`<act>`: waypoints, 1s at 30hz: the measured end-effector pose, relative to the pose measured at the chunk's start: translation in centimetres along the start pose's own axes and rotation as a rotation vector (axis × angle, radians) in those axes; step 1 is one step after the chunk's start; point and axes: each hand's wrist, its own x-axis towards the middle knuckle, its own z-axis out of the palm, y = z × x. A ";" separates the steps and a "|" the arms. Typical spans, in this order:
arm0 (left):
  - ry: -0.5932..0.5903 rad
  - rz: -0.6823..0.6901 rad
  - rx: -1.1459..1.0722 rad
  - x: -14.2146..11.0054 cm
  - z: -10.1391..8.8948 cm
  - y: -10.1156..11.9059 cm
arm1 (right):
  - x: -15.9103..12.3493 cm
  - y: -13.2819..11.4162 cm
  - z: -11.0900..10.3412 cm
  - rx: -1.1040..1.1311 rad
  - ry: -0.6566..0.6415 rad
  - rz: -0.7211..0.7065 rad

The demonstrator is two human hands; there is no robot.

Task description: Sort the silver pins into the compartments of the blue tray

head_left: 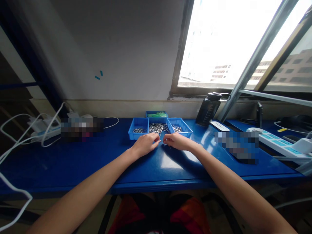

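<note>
My left hand [144,144] is closed in a pinch, with a thin silvery metal pin [160,140] at its fingertips. Facing it, a short gap away, my right hand [179,141] is also pinched; what lies between its fingers is too small to make out. Just beyond both hands is a heap of thin metal pins [158,127]. Blue plastic bins flank the heap: the left bin [131,129] and the right bin [189,130] each hold some similar pins. Behind the heap, a smaller blue bin [146,113] contains something green.
The blue table [102,165] runs along a wall under a window. To the right stand a black bottle [208,109], a white flat object [220,126] and a power strip [278,141]. White cables [17,139] lie at the left. Two blurred patches hide other items.
</note>
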 end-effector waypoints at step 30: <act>-0.089 0.021 0.003 0.0 0.3 0.0 | -0.4 -1.1 -0.5 0.261 -0.128 0.023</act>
